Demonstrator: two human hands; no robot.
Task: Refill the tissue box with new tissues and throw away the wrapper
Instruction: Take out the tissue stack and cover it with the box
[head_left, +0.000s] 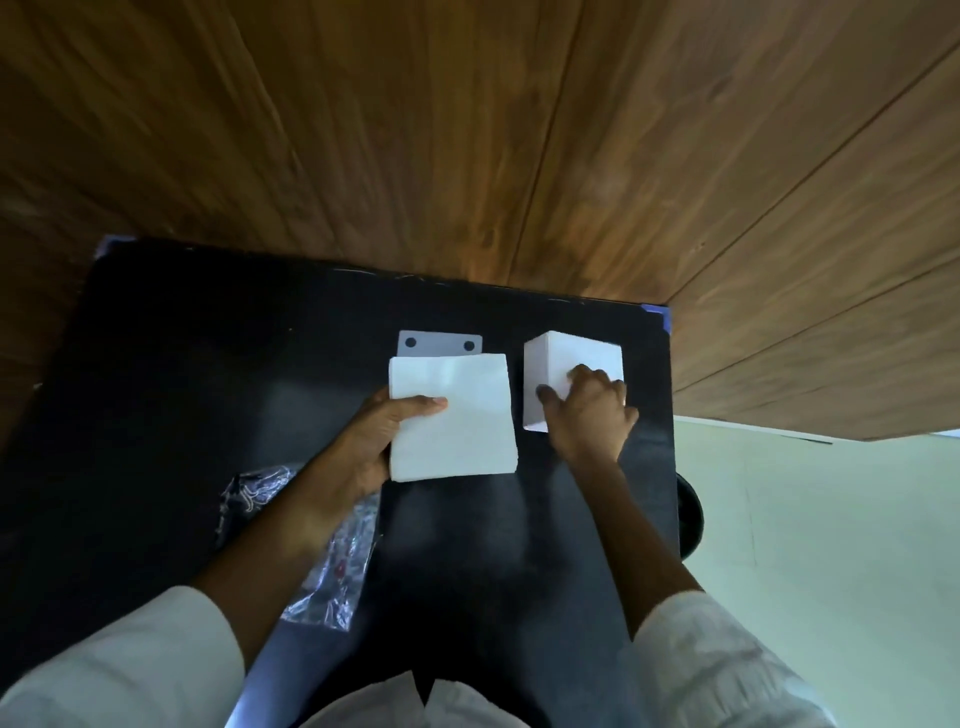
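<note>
The tissues are pinched in the left hand, just left of the box, which is gripped from above by the right hand.

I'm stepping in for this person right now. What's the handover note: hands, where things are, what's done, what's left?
Left hand: holds the tissue stack by its left edge, thumb on top.
Right hand: grips the white box on the black table.
Grey plate with two holes: lies behind the stack, partly covered.
Wrapper: empty, on the table under the left forearm.
Done: tissues unwrapped.
Left: load the stack into the box, close it, bin the wrapper.
</note>
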